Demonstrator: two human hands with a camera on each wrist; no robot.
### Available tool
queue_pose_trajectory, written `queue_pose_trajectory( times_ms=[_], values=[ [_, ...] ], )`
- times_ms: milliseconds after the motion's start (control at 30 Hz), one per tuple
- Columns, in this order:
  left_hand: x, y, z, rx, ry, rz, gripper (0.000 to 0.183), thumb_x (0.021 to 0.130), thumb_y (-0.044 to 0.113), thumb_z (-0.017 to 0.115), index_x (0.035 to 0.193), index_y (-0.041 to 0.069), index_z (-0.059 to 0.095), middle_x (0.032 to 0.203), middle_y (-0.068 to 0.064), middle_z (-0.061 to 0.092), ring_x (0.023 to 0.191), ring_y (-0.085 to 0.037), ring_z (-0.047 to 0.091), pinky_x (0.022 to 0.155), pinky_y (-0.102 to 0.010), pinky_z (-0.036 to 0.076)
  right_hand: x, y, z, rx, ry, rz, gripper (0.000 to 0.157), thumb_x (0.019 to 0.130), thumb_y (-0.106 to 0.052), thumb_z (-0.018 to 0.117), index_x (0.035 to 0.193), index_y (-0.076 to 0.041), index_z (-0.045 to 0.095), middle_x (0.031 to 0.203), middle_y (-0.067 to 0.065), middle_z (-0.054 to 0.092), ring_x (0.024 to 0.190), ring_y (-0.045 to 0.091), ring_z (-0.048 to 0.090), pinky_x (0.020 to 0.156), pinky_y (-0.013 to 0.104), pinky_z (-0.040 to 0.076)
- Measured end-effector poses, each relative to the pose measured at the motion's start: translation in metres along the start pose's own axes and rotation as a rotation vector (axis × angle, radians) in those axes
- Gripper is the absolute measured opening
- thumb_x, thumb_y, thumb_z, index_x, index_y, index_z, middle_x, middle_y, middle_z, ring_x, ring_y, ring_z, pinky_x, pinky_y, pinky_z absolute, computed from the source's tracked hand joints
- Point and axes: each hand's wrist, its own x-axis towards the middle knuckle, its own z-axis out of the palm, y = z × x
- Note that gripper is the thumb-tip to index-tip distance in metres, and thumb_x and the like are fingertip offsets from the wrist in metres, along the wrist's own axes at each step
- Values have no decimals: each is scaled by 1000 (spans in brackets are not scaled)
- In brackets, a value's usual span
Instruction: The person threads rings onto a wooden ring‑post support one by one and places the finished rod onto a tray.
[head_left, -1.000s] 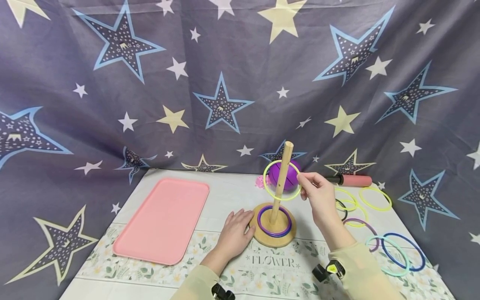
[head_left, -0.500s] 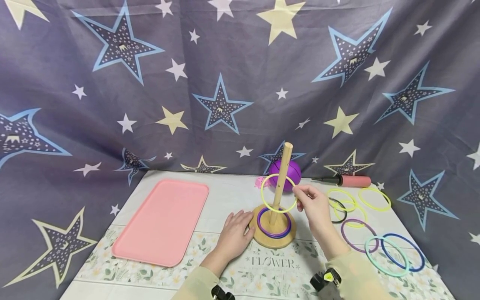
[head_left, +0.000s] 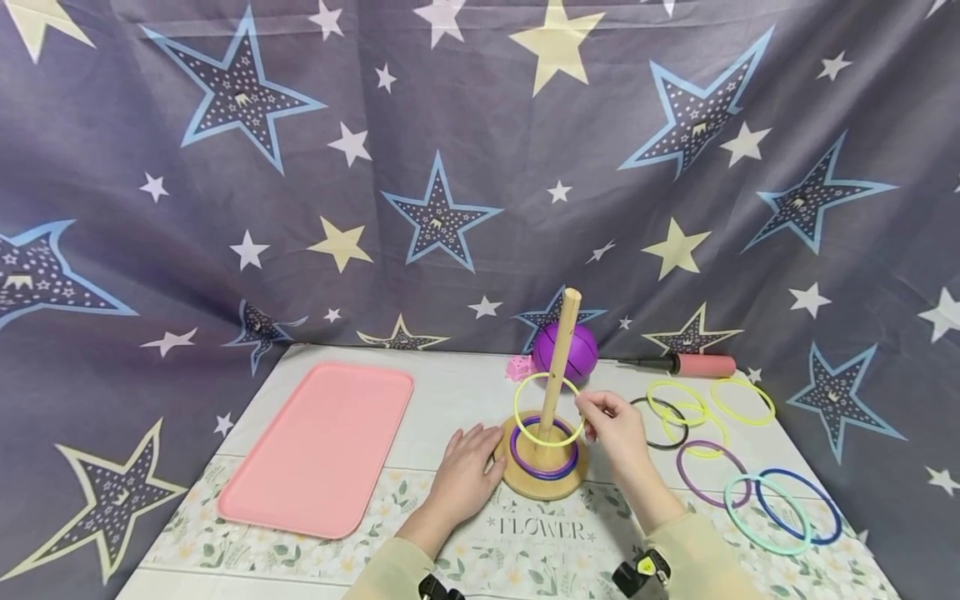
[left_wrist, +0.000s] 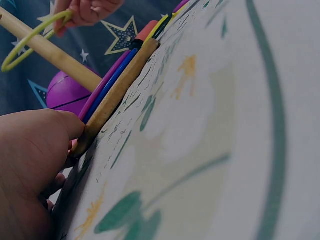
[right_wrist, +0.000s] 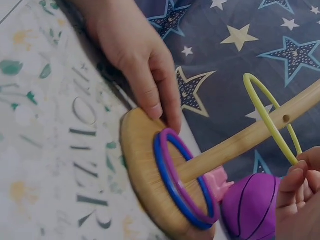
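Observation:
Thumb and fingertips of my right hand (head_left: 617, 427) pinch a thin yellow ring (right_wrist: 270, 122) by its right side. That ring is tilted and encircles the lower half of a wooden peg (head_left: 560, 354). The peg rises from a round wooden base (head_left: 543, 491), with a purple ring (left_wrist: 104, 84) lying over a blue ring (left_wrist: 112, 84) at its foot. At the base's left edge rests my left hand (head_left: 463, 477), palm down, fingers extended, thumb touching the wood.
Left lies a pink tray (head_left: 322, 450). Behind the peg sit a purple ball (head_left: 579, 354) and a small pink item (head_left: 518, 367). A hand pump (head_left: 701, 365) lies back right, above several loose rings, including a black ring (head_left: 663, 447) and a mint ring (head_left: 765, 548).
My right hand has lowered the yellow ring along the peg, from near its upper half to just above the base. The left hand stays at the base.

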Motion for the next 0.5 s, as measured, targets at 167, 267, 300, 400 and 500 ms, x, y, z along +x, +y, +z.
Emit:
queue_pose_trajectory(
  times_ms=[167,267,300,400,500],
  values=[
    [0,0,0,-2,-4,-6,51,111,26,66,156,3,60,159,-13,60,155,-39,47,132,-65,23,-1,12,-1,-34,-12,32,17,104,-6,76,110,10,74,74,2,63,61,10,56,54,20,50],
    [0,-1,1,2,-7,-10,51,112,27,65,157,4,60,160,-12,60,156,-38,46,133,-64,23,-1,18,-2,-87,-22,61,19,104,-8,75,112,9,74,75,3,62,63,11,56,56,21,52],
    [0,-1,1,1,-7,-10,52,111,27,65,157,4,60,160,-12,60,156,-38,46,133,-64,23,-1,19,-2,-103,-25,71,19,104,-9,75,112,9,74,75,4,62,64,11,56,56,22,52],
    [0,0,2,0,-8,-12,52,111,26,66,157,4,60,160,-12,60,156,-38,46,133,-63,23,-1,23,-4,-136,-34,97,19,104,-11,75,112,7,75,75,5,63,65,14,57,56,24,53],
    [0,0,2,-5,-8,-11,52,110,26,66,157,3,59,160,-12,60,156,-38,46,133,-63,23,-1,28,-6,-165,-41,113,20,104,-12,75,112,6,76,73,5,62,64,15,57,55,24,51]
  ],
)
